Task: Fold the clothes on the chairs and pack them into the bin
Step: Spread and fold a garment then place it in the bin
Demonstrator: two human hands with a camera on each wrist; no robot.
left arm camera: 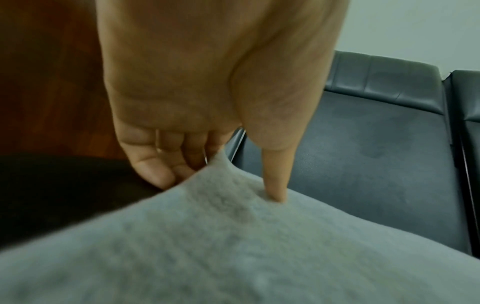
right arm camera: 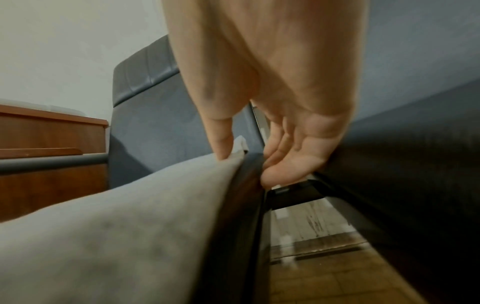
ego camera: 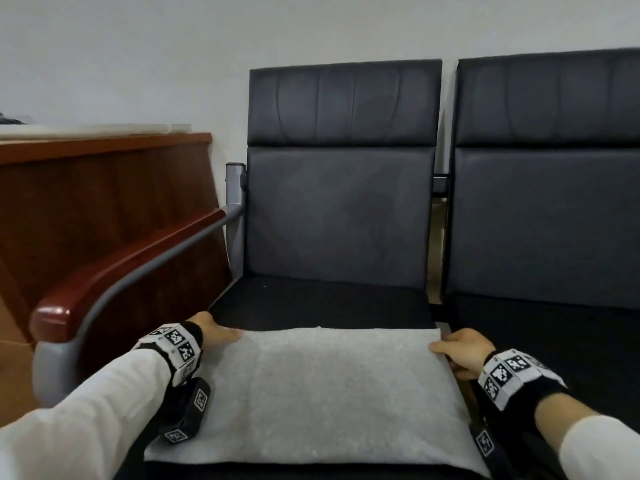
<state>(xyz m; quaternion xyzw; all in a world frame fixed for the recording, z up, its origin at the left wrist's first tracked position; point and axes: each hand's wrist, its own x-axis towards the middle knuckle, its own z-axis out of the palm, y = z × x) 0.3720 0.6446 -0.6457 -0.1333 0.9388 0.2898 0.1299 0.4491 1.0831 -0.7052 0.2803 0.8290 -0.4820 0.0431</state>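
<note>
Fingers: left hand (ego camera: 215,332) pinches cloth (ego camera: 322,396) corner, thumb on top; right hand (ego camera: 462,351) pinches opposite corner.
Cloth: flat on chair (ego camera: 339,299) seat between both hands.

Folded pale grey fleece cloth (ego camera: 322,389) lying on the front of the dark padded chair seat (ego camera: 318,301), left hand (ego camera: 214,332) on its far-left corner, right hand (ego camera: 462,351) on its far-right corner, second dark padded chair (ego camera: 547,188) just right, reddish wooden cabinet (ego camera: 104,209) left.
</note>
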